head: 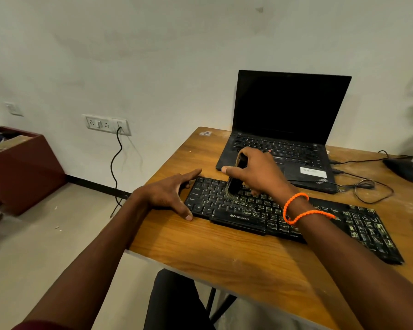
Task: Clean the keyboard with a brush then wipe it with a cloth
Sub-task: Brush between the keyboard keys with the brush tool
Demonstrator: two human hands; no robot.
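A black keyboard with dusty, worn keys lies across the wooden table. My right hand grips a dark brush upright, its bristles down on the keys at the keyboard's upper left. An orange cord bracelet is on that wrist. My left hand rests at the keyboard's left end, fingers spread straight, thumb at the front corner and fingertips at the back corner. No cloth is in view.
An open black laptop with a dark screen stands behind the keyboard. A black mouse and loose cables lie at the right. A brown box stands on the floor at left. A wall socket has a hanging cable.
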